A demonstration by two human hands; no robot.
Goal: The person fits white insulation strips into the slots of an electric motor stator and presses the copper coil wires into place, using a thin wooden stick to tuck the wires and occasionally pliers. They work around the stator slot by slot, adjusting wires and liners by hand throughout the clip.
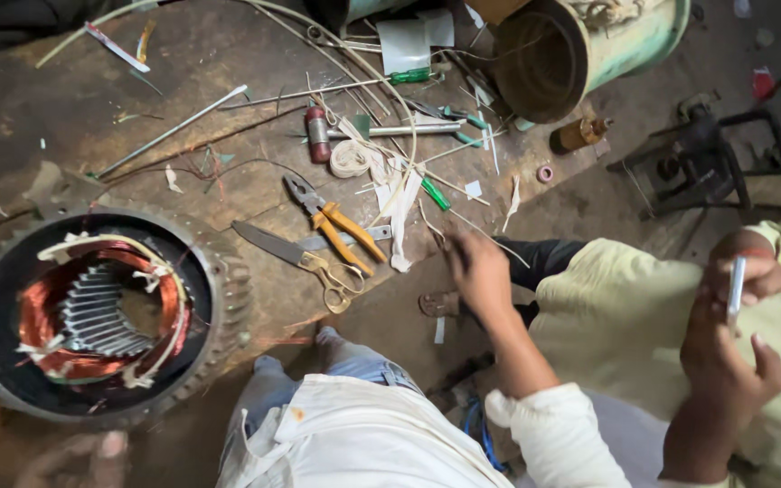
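My left hand (476,269) reaches out to the edge of the workbench (65,117), blurred, with its fingers spread beside loose white paper strips (401,217) and a thin pale stick. It holds nothing that I can make out. My right hand (725,357) is raised at the right and pinches the lower end of a slim white strip (736,287). A second person's hand (759,269), in a pale yellow sleeve, grips the same strip just above mine. Orange-handled pliers (341,226) and scissors (305,258) lie left of my left hand.
A motor stator (92,312) with copper windings sits at the left. A green motor housing (580,50) lies at the top, with a red-handled tool (318,134), a tape roll (348,158), wires and green sleeves below it. A dark metal stand (702,158) is at the right.
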